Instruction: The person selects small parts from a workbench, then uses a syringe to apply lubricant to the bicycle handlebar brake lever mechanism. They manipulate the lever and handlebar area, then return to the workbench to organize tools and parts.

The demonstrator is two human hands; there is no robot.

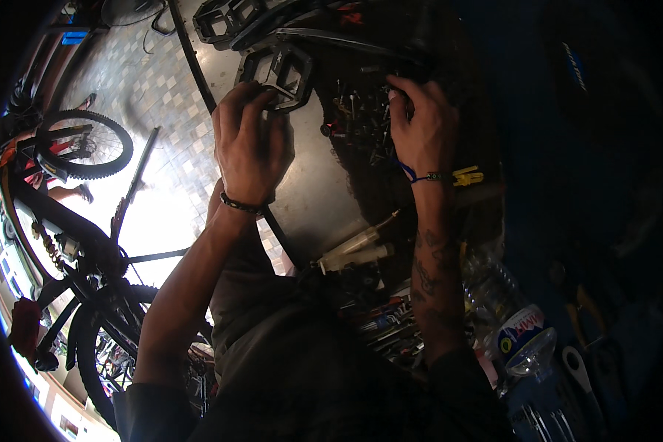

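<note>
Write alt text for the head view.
A person's left hand touches a black pedal over a bench; the right hand is beside small loose parts. Farther left are a bike and tiled floor.

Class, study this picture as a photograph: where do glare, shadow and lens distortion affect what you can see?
Head view: glare washes out part of the tiled floor; head view: deep shadow hides most detail at far right; head view: the fisheye leaves a curved black border; head view: the left hand reads clearly, but small dark parts beside the right hand blend together.
</note>
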